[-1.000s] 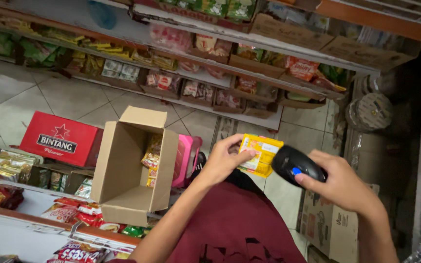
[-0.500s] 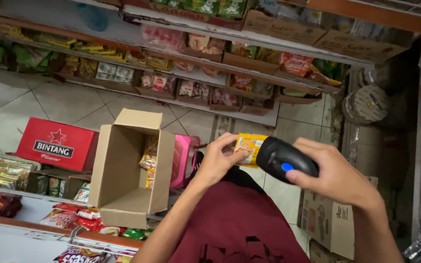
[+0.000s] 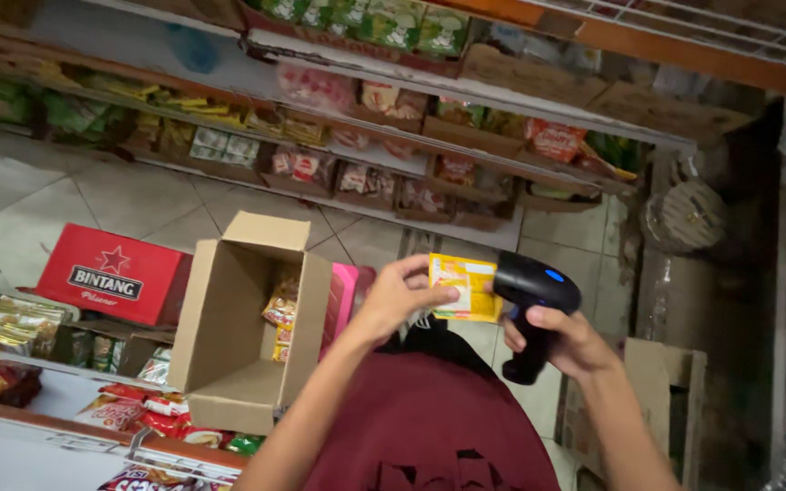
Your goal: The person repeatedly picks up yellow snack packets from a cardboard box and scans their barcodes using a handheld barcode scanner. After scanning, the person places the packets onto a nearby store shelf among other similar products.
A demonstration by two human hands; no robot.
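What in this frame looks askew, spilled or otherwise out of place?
Only the open cardboard box stands out: it lies tipped on its side at the counter edge, flaps open, with yellow packets loose inside. The left hand holds a yellow sachet by the black scanner in the right hand.

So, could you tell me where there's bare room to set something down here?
Bare grey tile floor between the red carton and the lower shelf. The open brown cardboard box is part-filled; the counter of snack packets is crowded.
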